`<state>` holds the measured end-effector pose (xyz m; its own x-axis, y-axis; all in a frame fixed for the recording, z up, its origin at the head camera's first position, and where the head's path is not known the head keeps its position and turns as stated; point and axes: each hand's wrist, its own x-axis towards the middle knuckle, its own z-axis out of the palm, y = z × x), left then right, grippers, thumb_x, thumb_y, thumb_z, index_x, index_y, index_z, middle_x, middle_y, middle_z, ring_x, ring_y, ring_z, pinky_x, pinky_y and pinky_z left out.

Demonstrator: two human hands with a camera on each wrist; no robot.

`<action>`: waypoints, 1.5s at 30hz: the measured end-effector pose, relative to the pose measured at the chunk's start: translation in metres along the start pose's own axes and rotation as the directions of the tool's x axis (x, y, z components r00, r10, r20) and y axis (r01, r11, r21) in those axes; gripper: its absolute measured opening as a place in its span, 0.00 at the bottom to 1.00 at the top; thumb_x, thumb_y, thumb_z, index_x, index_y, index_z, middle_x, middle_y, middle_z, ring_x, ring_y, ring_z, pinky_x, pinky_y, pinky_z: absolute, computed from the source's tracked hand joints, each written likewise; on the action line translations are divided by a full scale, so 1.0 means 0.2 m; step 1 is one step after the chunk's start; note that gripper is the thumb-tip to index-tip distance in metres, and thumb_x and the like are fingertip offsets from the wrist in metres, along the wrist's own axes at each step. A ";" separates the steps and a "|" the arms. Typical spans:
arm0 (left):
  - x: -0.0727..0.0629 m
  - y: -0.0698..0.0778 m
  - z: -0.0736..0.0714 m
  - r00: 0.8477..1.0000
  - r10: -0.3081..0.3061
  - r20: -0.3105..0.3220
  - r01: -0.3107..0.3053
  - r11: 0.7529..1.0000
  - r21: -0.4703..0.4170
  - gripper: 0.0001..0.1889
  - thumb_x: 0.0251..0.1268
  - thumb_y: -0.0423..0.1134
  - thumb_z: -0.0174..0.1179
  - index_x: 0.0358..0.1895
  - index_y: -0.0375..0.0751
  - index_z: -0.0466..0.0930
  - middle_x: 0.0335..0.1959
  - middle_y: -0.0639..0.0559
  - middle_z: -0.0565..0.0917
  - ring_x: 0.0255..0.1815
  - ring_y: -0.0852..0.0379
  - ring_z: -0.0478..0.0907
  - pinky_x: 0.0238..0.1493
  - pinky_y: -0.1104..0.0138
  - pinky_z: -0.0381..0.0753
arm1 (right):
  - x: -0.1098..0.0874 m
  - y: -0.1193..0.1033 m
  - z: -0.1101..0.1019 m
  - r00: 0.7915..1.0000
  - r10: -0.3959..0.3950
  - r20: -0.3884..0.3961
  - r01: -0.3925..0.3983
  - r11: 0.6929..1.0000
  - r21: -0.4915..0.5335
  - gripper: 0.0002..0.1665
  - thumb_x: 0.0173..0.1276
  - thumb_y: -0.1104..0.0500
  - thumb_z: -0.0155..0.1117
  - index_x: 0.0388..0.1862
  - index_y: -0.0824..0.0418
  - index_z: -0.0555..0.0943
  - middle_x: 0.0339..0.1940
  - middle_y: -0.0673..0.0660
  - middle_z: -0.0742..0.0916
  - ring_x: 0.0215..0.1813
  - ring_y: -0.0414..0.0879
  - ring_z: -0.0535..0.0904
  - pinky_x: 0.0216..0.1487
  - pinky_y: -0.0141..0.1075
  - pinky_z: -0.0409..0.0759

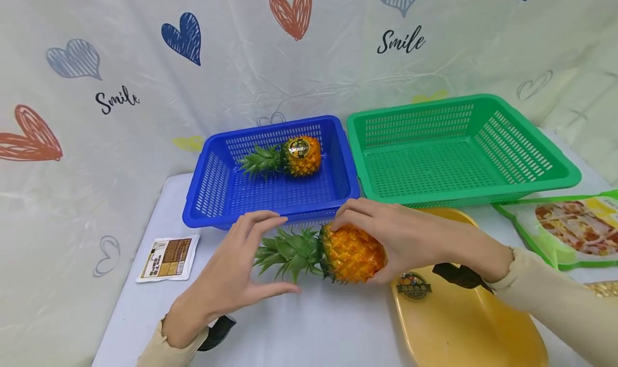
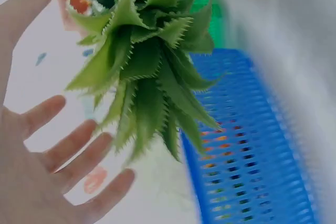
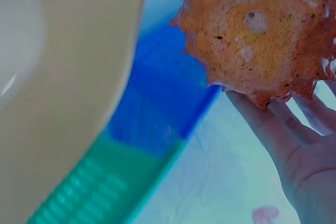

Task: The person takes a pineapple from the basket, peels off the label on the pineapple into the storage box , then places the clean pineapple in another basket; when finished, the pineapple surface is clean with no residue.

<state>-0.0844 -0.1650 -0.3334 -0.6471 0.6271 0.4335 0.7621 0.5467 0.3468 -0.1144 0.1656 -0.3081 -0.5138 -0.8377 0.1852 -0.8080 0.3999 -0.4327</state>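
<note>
Held the pineapple (image 1: 354,251) sideways, just in front of the blue basket (image 1: 287,193), with leaves (image 2: 147,66) pointing left. Gripped it round the orange end with the right hand (image 1: 403,234). Had the left hand (image 1: 232,270) wide, with thumb and fingers spread around the leaves; couldn't tell contact there, nor whether lifted off the table (image 1: 309,329). Saw a second pineapple (image 1: 310,162) inside the blue basket, a green basket (image 1: 434,166) just right of it, a yellow tray (image 1: 458,327) to its front right, a small packet (image 1: 169,258) to its front left.
</note>
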 end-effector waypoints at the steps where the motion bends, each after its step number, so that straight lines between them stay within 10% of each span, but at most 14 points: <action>1: 0.01 0.01 -0.02 0.999 0.014 -0.038 -0.015 1.000 -0.012 0.51 0.56 0.69 0.73 0.75 0.39 0.66 0.69 0.42 0.71 0.68 0.45 0.70 0.67 0.53 0.73 | -0.02 0.00 -0.02 1.000 0.016 0.000 -0.016 1.000 0.013 0.47 0.52 0.43 0.87 0.67 0.51 0.73 0.65 0.47 0.77 0.62 0.43 0.77 0.56 0.45 0.85; 7: 0.06 0.02 -0.05 0.963 0.054 -0.266 -0.074 0.995 -0.066 0.42 0.75 0.65 0.56 0.71 0.28 0.67 0.65 0.35 0.73 0.66 0.41 0.70 0.72 0.63 0.65 | -0.15 0.01 -0.19 0.995 0.030 -0.090 -0.025 0.998 0.059 0.49 0.51 0.48 0.89 0.69 0.47 0.73 0.67 0.45 0.77 0.63 0.41 0.76 0.55 0.37 0.85; 12: 0.10 0.01 0.02 0.948 -0.048 -0.315 -0.010 0.984 -0.179 0.34 0.83 0.59 0.48 0.73 0.31 0.64 0.63 0.38 0.73 0.65 0.46 0.72 0.67 0.61 0.70 | -0.31 0.07 -0.36 0.971 -0.033 -0.238 0.016 0.997 -0.072 0.60 0.33 0.57 0.96 0.69 0.51 0.75 0.66 0.46 0.79 0.63 0.36 0.75 0.54 0.23 0.79; 18: 0.19 0.07 0.21 0.985 -0.117 -0.131 0.077 0.958 -0.275 0.31 0.83 0.57 0.51 0.75 0.38 0.62 0.62 0.44 0.77 0.62 0.47 0.76 0.62 0.53 0.78 | -0.50 0.17 -0.51 0.925 0.051 -0.375 -0.124 0.977 -0.172 0.70 0.16 0.65 0.97 0.69 0.62 0.76 0.68 0.44 0.78 0.67 0.31 0.71 0.57 0.15 0.71; 20: 0.22 0.10 0.29 0.990 -0.138 -0.028 0.123 0.946 -0.301 0.32 0.82 0.55 0.54 0.77 0.41 0.61 0.62 0.45 0.76 0.62 0.48 0.77 0.63 0.54 0.79 | -0.54 0.22 -0.54 0.913 0.068 -0.402 -0.143 0.977 -0.158 0.66 0.27 0.54 0.97 0.70 0.66 0.75 0.69 0.42 0.77 0.69 0.30 0.70 0.58 0.14 0.69; 25: 0.32 0.19 0.46 0.963 -0.183 0.199 0.252 0.877 -0.410 0.37 0.81 0.54 0.55 0.84 0.53 0.49 0.69 0.47 0.72 0.67 0.50 0.75 0.66 0.58 0.78 | -0.63 0.32 -0.56 0.885 0.096 -0.455 -0.183 0.971 -0.152 0.63 0.50 0.25 0.69 0.71 0.70 0.72 0.72 0.35 0.72 0.72 0.27 0.65 0.59 0.13 0.66; 29: 0.39 0.23 0.57 0.933 -0.196 0.302 0.320 0.835 -0.448 0.42 0.81 0.61 0.51 0.86 0.64 0.36 0.77 0.46 0.65 0.73 0.52 0.72 0.66 0.55 0.78 | -0.69 0.38 -0.56 0.874 0.127 -0.469 -0.226 0.960 -0.162 0.62 0.52 0.26 0.65 0.72 0.71 0.70 0.74 0.30 0.68 0.75 0.24 0.61 0.62 0.14 0.62; 34: 0.47 0.26 0.68 0.913 -0.252 0.321 0.380 0.809 -0.447 0.47 0.78 0.67 0.49 0.85 0.64 0.28 0.85 0.49 0.51 0.81 0.50 0.60 0.74 0.50 0.70 | -0.74 0.45 -0.57 0.861 0.152 -0.485 -0.262 0.951 -0.166 0.64 0.49 0.24 0.66 0.71 0.70 0.71 0.71 0.27 0.67 0.72 0.21 0.60 0.61 0.12 0.60; 40: 0.58 0.28 0.72 0.883 -0.392 0.258 0.469 0.712 -0.523 0.51 0.75 0.70 0.51 0.86 0.60 0.29 0.87 0.51 0.40 0.85 0.47 0.48 0.79 0.42 0.57 | -0.75 0.55 -0.60 0.861 0.149 -0.486 -0.263 0.949 -0.174 0.65 0.46 0.22 0.66 0.68 0.71 0.74 0.67 0.27 0.68 0.66 0.21 0.61 0.56 0.10 0.61; 45: 0.63 0.30 0.79 0.874 -0.440 0.204 0.473 0.680 -0.560 0.49 0.77 0.65 0.53 0.86 0.57 0.31 0.87 0.45 0.42 0.84 0.46 0.49 0.79 0.45 0.58 | -0.74 0.61 -0.61 0.856 0.196 -0.478 -0.332 0.918 -0.218 0.62 0.26 0.60 0.97 0.65 0.70 0.76 0.62 0.31 0.70 0.61 0.20 0.61 0.51 0.11 0.62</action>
<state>-0.1241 0.0346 -0.3885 -0.9055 0.4205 0.0570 0.2232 0.3579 0.9067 -0.1725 0.3846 -0.2810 -0.7360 -0.4615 0.4953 -0.6342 0.7260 -0.2660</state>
